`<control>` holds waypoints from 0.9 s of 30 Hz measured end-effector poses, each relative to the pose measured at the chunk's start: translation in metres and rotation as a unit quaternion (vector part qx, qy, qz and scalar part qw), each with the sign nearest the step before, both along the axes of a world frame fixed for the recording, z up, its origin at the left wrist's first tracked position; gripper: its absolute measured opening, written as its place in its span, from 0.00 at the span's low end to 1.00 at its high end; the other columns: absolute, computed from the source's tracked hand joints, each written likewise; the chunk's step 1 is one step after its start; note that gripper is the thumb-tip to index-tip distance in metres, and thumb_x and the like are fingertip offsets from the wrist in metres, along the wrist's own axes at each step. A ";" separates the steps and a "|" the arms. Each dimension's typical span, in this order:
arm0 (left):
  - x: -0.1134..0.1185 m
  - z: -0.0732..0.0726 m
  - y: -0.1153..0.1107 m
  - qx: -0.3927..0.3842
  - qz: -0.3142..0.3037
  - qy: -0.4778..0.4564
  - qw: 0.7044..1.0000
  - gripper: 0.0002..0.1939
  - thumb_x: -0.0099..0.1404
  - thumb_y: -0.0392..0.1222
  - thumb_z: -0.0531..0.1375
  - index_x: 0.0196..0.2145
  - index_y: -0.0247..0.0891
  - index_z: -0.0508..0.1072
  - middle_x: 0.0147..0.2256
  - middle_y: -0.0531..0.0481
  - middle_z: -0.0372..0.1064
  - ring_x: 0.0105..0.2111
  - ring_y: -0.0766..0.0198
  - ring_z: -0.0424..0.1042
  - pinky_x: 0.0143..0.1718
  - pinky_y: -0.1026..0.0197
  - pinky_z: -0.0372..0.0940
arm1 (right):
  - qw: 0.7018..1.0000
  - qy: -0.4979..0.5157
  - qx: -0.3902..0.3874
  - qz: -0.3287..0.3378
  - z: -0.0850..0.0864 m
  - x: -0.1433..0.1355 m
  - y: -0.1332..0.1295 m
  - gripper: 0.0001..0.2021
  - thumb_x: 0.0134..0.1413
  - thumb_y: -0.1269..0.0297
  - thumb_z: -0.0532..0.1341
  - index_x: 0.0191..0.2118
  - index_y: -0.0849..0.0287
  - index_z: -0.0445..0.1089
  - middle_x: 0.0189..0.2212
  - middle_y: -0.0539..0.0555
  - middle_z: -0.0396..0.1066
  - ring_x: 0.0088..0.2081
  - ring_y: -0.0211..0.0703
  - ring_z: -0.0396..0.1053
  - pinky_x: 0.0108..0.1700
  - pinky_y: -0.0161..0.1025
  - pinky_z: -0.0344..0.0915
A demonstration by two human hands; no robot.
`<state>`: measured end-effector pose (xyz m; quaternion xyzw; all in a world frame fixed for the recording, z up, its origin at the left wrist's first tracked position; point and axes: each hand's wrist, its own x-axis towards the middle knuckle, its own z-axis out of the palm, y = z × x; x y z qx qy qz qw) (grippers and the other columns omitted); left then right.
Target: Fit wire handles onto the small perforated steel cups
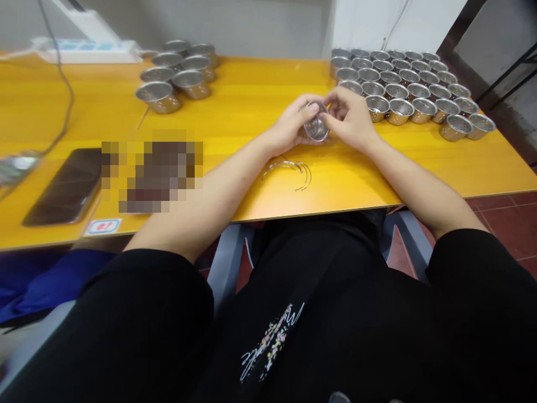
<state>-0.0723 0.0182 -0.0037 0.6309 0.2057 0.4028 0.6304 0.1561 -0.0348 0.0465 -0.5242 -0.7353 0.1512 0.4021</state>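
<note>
A small perforated metal cup [318,132] is tilted so that its open mouth faces me. My left hand [293,124] is wrapped around its left side, thumb over the rim. From the right, my right hand [351,116] grips the rim with curled fingers, its thumb reaching into the mouth. Whether a thin wire is also between those fingers, I cannot make out. On the yellow table just below my hands lie several thin curved metal wires [305,174], apart from both hands.
Rows of similar perforated cups [400,111] stand upright at the right, close beyond my right hand. A smaller group of cups [158,98] is at the back left. A dark phone [67,187], a pixelated patch and a white power strip [90,51] occupy the left side.
</note>
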 end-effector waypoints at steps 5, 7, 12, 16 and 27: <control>-0.002 0.000 -0.002 -0.005 -0.011 0.012 1.000 0.42 0.79 0.81 0.78 0.71 0.47 0.79 0.64 0.38 0.88 0.60 0.30 0.95 0.57 0.37 0.91 | 0.997 -0.079 -0.007 -0.008 0.007 -0.005 -0.015 0.18 0.76 0.44 0.78 0.58 0.46 0.79 0.39 0.54 0.80 0.46 0.60 0.82 0.51 0.52 0.85; -0.003 0.002 -0.004 -0.009 -0.011 0.018 1.000 0.42 0.80 0.81 0.77 0.71 0.47 0.78 0.64 0.38 0.88 0.59 0.31 0.95 0.56 0.39 0.90 | 0.994 -0.107 -0.008 -0.010 0.010 -0.006 -0.017 0.16 0.77 0.48 0.77 0.59 0.46 0.79 0.42 0.55 0.82 0.48 0.61 0.82 0.53 0.53 0.84; -0.002 0.012 -0.009 -0.046 0.002 0.045 0.998 0.40 0.87 0.82 0.67 0.74 0.47 0.77 0.59 0.38 0.90 0.55 0.40 0.96 0.55 0.47 0.88 | 0.983 -0.182 -0.020 -0.006 0.038 0.008 -0.019 0.11 0.74 0.61 0.75 0.57 0.47 0.80 0.44 0.55 0.84 0.51 0.61 0.82 0.58 0.52 0.80; -0.002 0.014 -0.006 -0.070 0.014 0.066 0.995 0.43 0.84 0.85 0.69 0.75 0.48 0.76 0.57 0.39 0.90 0.49 0.45 0.95 0.53 0.51 0.88 | 0.961 -0.264 -0.062 -0.043 0.080 0.049 -0.040 0.09 0.71 0.68 0.74 0.52 0.49 0.82 0.46 0.57 0.85 0.50 0.59 0.80 0.59 0.50 0.75; -0.005 0.008 -0.001 -0.064 0.013 0.067 0.996 0.34 0.87 0.72 0.74 0.70 0.43 0.76 0.52 0.41 0.89 0.38 0.56 0.92 0.48 0.54 0.87 | 0.889 -0.163 -0.271 -0.330 0.094 0.194 -0.106 0.17 0.83 0.76 0.75 0.70 0.69 0.88 0.40 0.69 0.89 0.32 0.44 0.84 0.47 0.46 0.80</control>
